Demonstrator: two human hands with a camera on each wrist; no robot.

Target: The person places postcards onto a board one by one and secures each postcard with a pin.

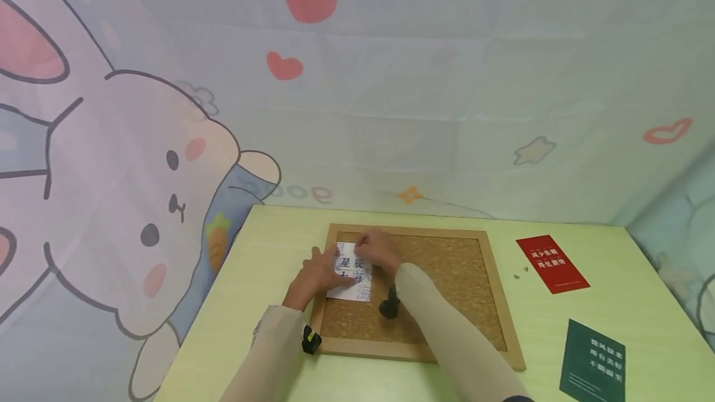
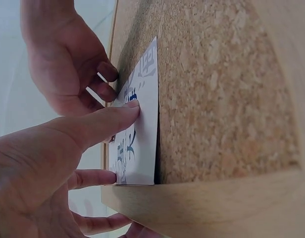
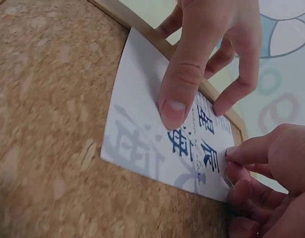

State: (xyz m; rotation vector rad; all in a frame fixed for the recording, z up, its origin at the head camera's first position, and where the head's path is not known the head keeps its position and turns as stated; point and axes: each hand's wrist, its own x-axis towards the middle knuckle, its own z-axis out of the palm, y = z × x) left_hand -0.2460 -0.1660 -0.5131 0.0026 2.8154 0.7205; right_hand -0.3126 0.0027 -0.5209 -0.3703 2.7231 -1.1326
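Observation:
A white card (image 1: 349,287) printed with dark blue characters lies on the left part of a cork board (image 1: 447,278) in a wooden frame. My left hand (image 1: 320,273) presses the card's face with a straight thumb (image 3: 175,106), its other fingers spread over the frame's left side. At the card's upper right corner, my right hand (image 1: 380,250) pinches a tiny pin-like thing (image 3: 228,154) between thumb and fingers, mostly hidden by the fingertips. In the left wrist view, one card edge stands slightly off the cork near the frame.
Right of the board lie a red card (image 1: 552,263) and a dark green card (image 1: 593,361), both with white characters. Two tiny bits (image 1: 516,276) are on the pale green table (image 1: 279,234) between board and red card. A printed cloth (image 1: 391,110) hangs behind.

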